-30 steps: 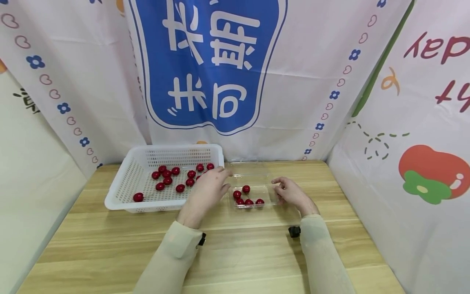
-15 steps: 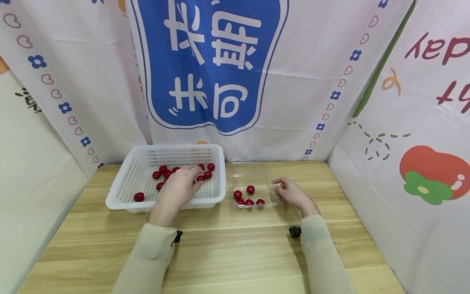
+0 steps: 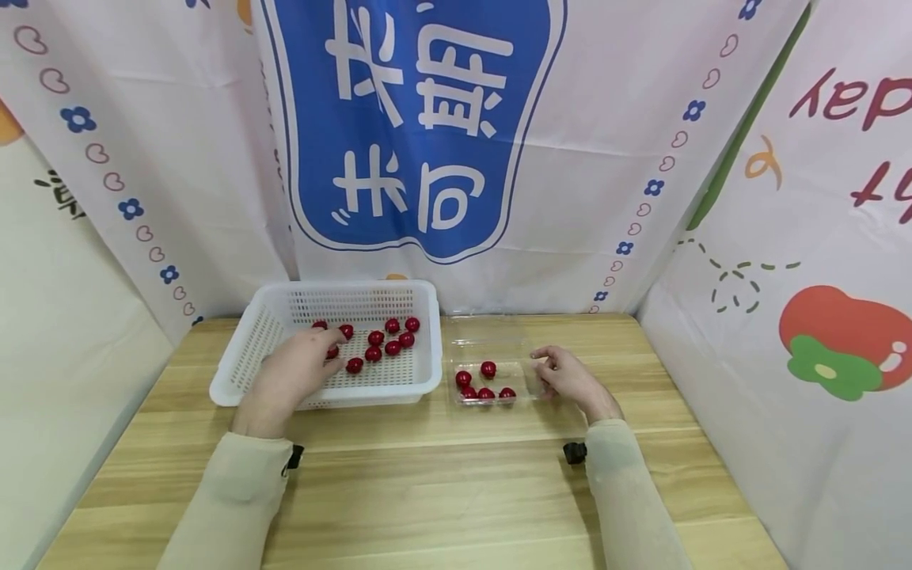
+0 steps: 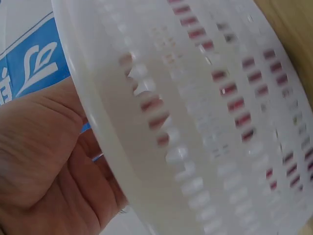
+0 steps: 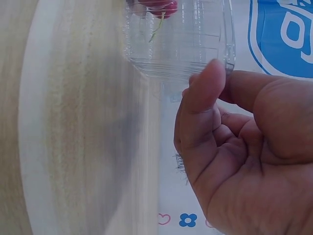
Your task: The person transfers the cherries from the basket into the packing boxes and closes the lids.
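In the head view my left hand [image 3: 295, 368] reaches over the near wall into a white perforated basket [image 3: 433, 372], thumb and forefinger apart beside a red cherry [image 3: 332, 351]. Several more cherries, such as one at the front [image 3: 354, 365], lie on the basket floor. The left wrist view shows the palm outside the wall, most fingers hidden behind it. My right hand [image 3: 570, 376] pinches the right edge of a clear plastic clamshell box [image 5: 195, 39], thumb and forefinger at its rim. Several cherries [image 3: 488, 370] lie in that box; one shows a green stem in the right wrist view.
The box's clear lid [image 3: 484, 327] lies folded back toward the curtain. Basket and box stand side by side on a wooden table [image 3: 427, 499]. A printed curtain [image 3: 556, 198] hangs right behind them, with printed sheets at both sides.
My left hand has moved left from beside the box, across the basket, to its left half. One cherry in the box has shifted slightly right. My right hand has stayed at the box.
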Tool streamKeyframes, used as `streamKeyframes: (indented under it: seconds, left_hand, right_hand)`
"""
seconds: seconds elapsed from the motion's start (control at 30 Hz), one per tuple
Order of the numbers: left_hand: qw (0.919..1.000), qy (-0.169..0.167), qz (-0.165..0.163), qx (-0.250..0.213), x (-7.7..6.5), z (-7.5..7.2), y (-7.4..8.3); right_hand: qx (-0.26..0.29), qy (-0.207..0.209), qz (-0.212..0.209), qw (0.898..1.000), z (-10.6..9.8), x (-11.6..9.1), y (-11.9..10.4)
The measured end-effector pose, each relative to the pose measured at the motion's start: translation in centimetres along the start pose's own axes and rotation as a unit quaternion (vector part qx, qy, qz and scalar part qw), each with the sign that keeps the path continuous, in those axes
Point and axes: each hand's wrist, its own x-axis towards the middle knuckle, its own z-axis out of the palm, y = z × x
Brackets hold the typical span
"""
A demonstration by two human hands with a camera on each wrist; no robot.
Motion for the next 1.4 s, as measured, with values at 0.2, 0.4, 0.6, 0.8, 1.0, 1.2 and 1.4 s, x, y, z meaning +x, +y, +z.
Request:
streamKeyframes:
  seconds: [0.2,0.4,0.6,0.8,1.0,1.2,1.4]
  left_hand:
    - [0.9982,-0.057,-0.006,0.02,-0.2,-0.9,-1.7]
    - [0.9908,-0.133,-0.017,0.02,0.1,-1.4,-2.9]
    - [0.9793,-0.201,-0.013,0.015,0.9,-1.4,-3.6]
    - [0.9697,-0.243,-0.018,-0.012,1.7,-1.2,-4.2]
    - [0.9634,-0.264,-0.036,-0.026,2.0,-0.8,-4.4]
    - [0.959,-0.274,-0.066,-0.034,1.9,-1.2,-4.0]
    - [0.9531,-0.28,-0.106,-0.041,1.8,-1.4,-3.8]
  right_hand:
    - [-0.012,0.0,0.004,1.0,-0.2,-0.2,-0.2]
    - [-0.02,0.002,0.008,1.0,-0.1,-0.2,-0.1]
    - [-0.023,0.001,0.005,1.0,-0.1,-0.3,-0.2]
    - [-0.024,0.002,0.007,1.0,0.0,-0.4,-0.4]
    - [-0.027,0.004,0.006,1.0,0.0,-0.3,-0.4]
    - [-0.025,0.008,0.002,1.0,0.1,-0.2,-0.4]
    - [-0.021,0.01,0.003,1.0,0.2,0.0,-0.3]
